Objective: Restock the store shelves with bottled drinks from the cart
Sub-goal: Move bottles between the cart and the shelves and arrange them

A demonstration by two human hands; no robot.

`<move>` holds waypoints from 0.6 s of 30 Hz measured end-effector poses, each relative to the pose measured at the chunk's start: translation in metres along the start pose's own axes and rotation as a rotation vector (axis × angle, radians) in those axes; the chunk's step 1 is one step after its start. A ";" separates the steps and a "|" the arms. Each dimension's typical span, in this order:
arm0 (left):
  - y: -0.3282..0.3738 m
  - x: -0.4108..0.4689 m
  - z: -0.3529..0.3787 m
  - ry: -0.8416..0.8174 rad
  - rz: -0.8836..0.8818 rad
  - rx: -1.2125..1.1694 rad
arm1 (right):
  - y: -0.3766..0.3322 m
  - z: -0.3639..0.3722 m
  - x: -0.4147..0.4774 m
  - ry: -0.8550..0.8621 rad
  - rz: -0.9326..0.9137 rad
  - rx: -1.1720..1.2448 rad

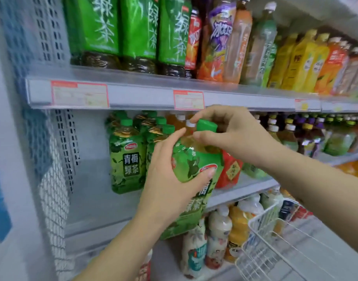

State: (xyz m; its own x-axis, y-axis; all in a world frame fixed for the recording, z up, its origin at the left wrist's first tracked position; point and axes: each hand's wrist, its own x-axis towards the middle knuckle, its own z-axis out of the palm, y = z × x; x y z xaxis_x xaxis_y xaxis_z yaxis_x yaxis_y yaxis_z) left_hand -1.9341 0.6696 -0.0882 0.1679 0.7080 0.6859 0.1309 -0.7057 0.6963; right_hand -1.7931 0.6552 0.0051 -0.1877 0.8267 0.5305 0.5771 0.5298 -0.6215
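Observation:
A large green-tea bottle (194, 165) with a green cap and green label is tilted in front of the middle shelf (243, 191). My left hand (170, 179) grips its body from the left, thumb across the label. My right hand (230, 134) holds its neck and cap from the right. Matching green-tea bottles (127, 157) stand at the left of that shelf, with bare shelf in front of them. The bottle's lower part hangs below the shelf edge.
The upper shelf (145, 96) carries big green bottles and mixed juice bottles, with price tags on its rail. A red-labelled bottle (229, 171) stands just right of the held one. A white wire cart (275, 246) sits at lower right. Milk-tea bottles (216, 236) fill the bottom shelf.

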 end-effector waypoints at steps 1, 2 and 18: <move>-0.001 -0.002 -0.009 0.037 0.005 0.016 | -0.003 0.007 0.005 -0.034 -0.024 0.029; -0.002 -0.004 -0.018 0.070 0.008 0.031 | -0.005 0.013 0.010 -0.064 -0.046 0.067; -0.074 0.020 -0.074 0.242 -0.008 0.219 | 0.096 0.090 0.027 -0.070 -0.037 -0.606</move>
State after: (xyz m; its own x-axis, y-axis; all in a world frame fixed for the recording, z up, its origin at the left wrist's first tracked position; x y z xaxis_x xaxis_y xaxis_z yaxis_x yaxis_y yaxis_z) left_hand -2.0125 0.7382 -0.1107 -0.0682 0.6811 0.7290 0.3425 -0.6703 0.6583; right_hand -1.8140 0.7458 -0.0923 -0.2560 0.8313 0.4933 0.9148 0.3732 -0.1541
